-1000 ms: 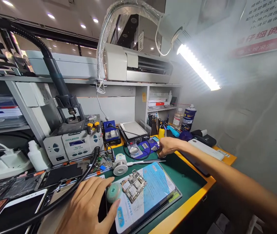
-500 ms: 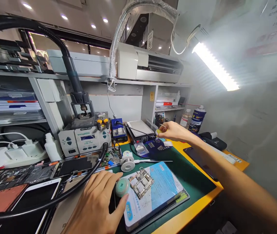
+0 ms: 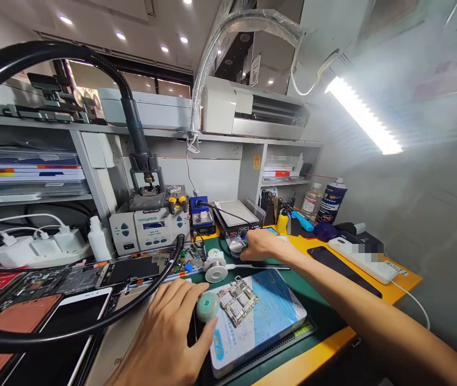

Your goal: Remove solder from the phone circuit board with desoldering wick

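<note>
Our right hand (image 3: 263, 245) has come down from its raised spot beside the flat-topped device (image 3: 231, 210) and is now by the round silver tin (image 3: 236, 246), at its right edge. The yellow bottle (image 3: 282, 222) (hidden half a second ago) shows again, and our view has swung left.

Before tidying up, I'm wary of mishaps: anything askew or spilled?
The circuit board lies askew on the blue-and-white box, misaligned with its near edge; small circuit boards lie jumbled by the rework station. No spill shows.

Yellow bench (image 3: 312, 358), green mat (image 3: 324, 316), 1 dark phone (image 3: 338, 263)
</note>
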Demonstrator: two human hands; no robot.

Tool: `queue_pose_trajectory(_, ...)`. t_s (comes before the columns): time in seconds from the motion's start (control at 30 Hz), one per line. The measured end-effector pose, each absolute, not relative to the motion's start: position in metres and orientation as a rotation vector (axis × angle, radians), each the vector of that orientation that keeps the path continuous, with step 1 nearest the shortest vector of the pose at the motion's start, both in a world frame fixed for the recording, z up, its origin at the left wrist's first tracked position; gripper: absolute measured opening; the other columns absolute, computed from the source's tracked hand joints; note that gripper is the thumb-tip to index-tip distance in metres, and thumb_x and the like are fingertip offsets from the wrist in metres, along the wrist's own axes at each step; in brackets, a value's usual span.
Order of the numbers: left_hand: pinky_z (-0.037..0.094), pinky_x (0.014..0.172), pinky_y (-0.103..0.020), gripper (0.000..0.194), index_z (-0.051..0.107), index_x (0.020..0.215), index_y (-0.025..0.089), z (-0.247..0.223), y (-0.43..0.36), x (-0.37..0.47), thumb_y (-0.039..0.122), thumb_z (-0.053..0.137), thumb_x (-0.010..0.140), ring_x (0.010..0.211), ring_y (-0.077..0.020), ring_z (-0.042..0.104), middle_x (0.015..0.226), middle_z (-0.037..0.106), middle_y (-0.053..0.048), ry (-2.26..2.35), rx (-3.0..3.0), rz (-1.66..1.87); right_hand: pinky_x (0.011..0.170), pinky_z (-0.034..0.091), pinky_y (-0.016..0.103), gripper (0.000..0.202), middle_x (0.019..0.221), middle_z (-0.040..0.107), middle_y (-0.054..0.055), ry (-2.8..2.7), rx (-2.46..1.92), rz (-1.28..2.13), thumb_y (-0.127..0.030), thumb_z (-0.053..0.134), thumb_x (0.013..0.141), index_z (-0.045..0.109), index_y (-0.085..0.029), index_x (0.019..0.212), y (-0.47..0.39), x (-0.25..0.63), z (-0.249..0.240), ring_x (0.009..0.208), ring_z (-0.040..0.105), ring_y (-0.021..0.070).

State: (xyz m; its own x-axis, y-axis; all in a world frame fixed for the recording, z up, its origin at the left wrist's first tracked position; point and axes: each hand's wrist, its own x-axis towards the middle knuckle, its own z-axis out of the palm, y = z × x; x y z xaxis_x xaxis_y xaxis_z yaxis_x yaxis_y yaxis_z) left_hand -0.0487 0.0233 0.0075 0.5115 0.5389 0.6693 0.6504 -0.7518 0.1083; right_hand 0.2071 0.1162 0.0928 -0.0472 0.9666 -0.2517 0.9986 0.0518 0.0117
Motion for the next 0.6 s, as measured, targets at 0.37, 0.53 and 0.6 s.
queue_pose_trajectory(0.37, 0.054, 0.090, -0.044, 0.032, 0.058, 0.123, 0.023, 0.011, 0.022, -0.048, 0.027, 0.065, 0.093, 0.098, -0.0265, 0.068, 0.107, 0.072, -0.006, -1.046, -2.619, -1.067, 0.093, 0.061, 0.048, 0.034, 0.134, 0.068, 0.011, 2.141, 1.952, -0.195, -0.034, 0.070, 0.102, 0.066, -0.018, 0.132, 0.132, 0.195, 0.085, 0.112, 0.071, 0.0270)
queue_pose_trajectory(0.53, 0.054, 0.091, -0.044, 0.032, 0.058, 0.125, 0.024, 0.012, 0.022, -0.048, 0.027, 0.065, 0.094, 0.099, -0.0266, 0.068, 0.108, 0.072, -0.006, -1.054, -2.630, -1.055, 0.093, 0.061, 0.048, 0.034, 0.135, 0.068, 0.011, 2.149, 1.942, -0.183, -0.034, 0.070, 0.102, 0.066, -0.019, 0.132, 0.136, 0.199, 0.083, 0.113, 0.071, 0.0273)
queue_pose_trajectory(0.6, 0.054, 0.091, -0.044, 0.033, 0.058, 0.125, 0.024, 0.012, 0.021, -0.048, 0.028, 0.065, 0.094, 0.100, -0.0271, 0.068, 0.108, 0.072, -0.006, -1.059, -2.631, -1.049, 0.094, 0.061, 0.048, 0.034, 0.135, 0.068, 0.011, 2.146, 1.956, -0.177, -0.034, 0.069, 0.102, 0.066, -0.019, 0.132, 0.138, 0.202, 0.082, 0.113, 0.071, 0.0272)
